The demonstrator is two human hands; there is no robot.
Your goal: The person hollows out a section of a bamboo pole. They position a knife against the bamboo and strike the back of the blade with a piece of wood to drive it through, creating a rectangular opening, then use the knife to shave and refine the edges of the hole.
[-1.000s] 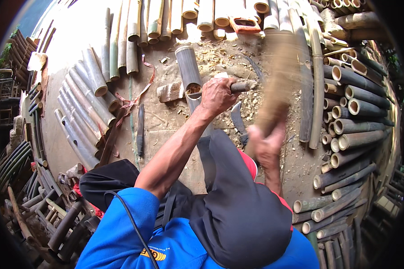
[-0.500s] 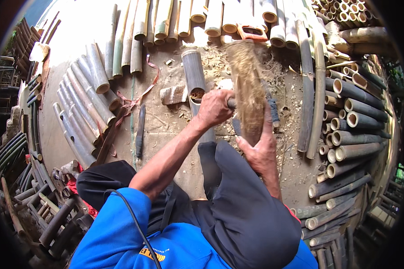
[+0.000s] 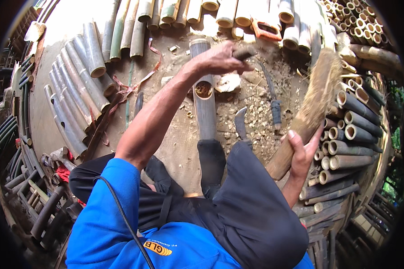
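Note:
My left hand (image 3: 220,59) is closed around a short dark handle (image 3: 244,53), held out over the bamboo work. The rest of that tool is hidden or too unclear to name. In my right hand (image 3: 302,152) is the lower end of a thick wooden club (image 3: 307,114), its upper part frayed and fibrous, tilted up to the right. Between my legs lies a bamboo tube (image 3: 205,117) with an opening cut in its upper side, brown inside. My socked foot (image 3: 211,162) rests at its near end.
A curved knife (image 3: 240,123) and a blade with a wrapped handle (image 3: 275,112) lie among wood chips. Bamboo tubes line the left (image 3: 76,85), the far side and the right (image 3: 357,134). An orange-handled saw (image 3: 265,29) and a pale block (image 3: 228,83) lie beyond.
The club has swung from beside my left hand out to the right with my right hand. My left hand has moved farther away from me, still gripping the handle. The view has shifted slightly.

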